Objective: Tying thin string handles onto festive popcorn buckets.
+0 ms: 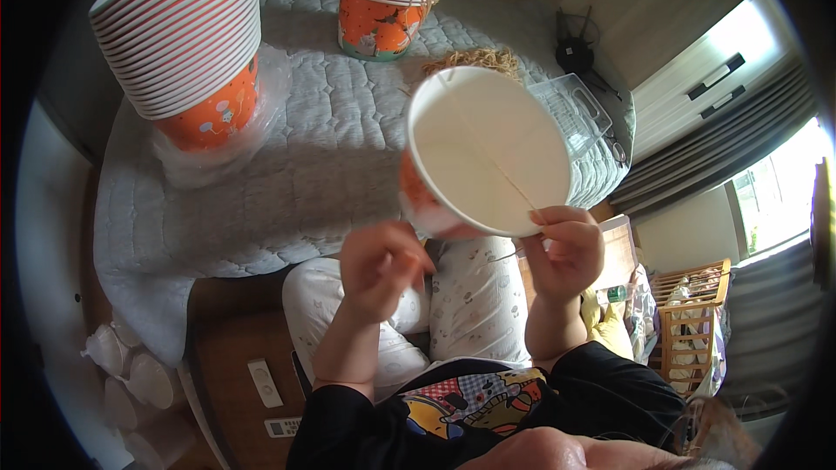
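Observation:
A paper bucket (489, 152), white inside and orange outside, is tilted above my lap with its opening toward me. A thin tan string (488, 146) runs across the opening from the far rim to the near right rim. There my right hand (568, 248) is closed, thumb and finger pinching the string's end at the rim. My left hand (383, 270) is just below the bucket's near left side, apart from it. Its fingers look bent but are smeared by motion, so whether it holds anything cannot be made out.
A grey quilted bed (322, 148) bears a tall bucket stack (187, 43) in clear plastic at left, another stack (383, 9) at the back, a heap of tan strings (479, 59) and a clear plastic tray (570, 113). A remote (265, 383) lies lower left; a wooden rack (692, 322) stands right.

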`<state>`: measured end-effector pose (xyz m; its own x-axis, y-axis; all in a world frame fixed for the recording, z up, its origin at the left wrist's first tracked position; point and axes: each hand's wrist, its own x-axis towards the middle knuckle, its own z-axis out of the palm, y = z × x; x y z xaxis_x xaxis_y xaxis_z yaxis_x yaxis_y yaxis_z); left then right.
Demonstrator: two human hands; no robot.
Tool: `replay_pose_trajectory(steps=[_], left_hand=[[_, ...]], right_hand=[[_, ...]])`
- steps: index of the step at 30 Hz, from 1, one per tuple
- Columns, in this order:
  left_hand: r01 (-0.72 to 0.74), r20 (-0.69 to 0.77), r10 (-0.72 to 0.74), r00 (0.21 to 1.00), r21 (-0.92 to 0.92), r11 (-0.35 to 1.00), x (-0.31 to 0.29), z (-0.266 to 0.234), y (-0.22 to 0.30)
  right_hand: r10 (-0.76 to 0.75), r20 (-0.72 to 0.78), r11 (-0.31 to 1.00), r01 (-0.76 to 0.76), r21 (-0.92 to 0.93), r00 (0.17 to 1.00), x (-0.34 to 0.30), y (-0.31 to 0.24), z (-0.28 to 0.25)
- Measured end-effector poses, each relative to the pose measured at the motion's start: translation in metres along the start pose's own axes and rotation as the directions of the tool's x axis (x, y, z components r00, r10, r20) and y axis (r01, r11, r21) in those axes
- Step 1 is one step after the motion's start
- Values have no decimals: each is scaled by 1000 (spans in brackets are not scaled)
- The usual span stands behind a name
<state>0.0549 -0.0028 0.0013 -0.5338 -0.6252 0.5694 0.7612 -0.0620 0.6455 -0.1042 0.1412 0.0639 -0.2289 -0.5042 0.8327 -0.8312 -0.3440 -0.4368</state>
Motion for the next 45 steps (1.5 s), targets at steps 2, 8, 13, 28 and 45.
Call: replay_pose_trajectory(steps=[2, 8, 13, 28, 45], left_hand=[[46, 209, -83, 974, 179, 983, 5, 1, 13], [50, 24, -68, 997, 459, 887, -1, 18, 13], [144, -159, -81, 984, 444, 884, -9, 11, 11], [288, 78, -324, 943, 298, 910, -4, 35, 10], [264, -48, -278, 959, -196, 945, -8, 43, -3]], right_hand=[[123, 41, 992, -124, 12, 992, 0, -7, 16], [236, 255, 922, -299, 247, 938, 7, -29, 46], [291, 346, 778, -431, 458, 892, 6, -32, 54], [-30, 217, 878, -78, 472, 976, 5, -21, 17], [269, 150, 857, -307, 414, 951, -17, 6, 17]])
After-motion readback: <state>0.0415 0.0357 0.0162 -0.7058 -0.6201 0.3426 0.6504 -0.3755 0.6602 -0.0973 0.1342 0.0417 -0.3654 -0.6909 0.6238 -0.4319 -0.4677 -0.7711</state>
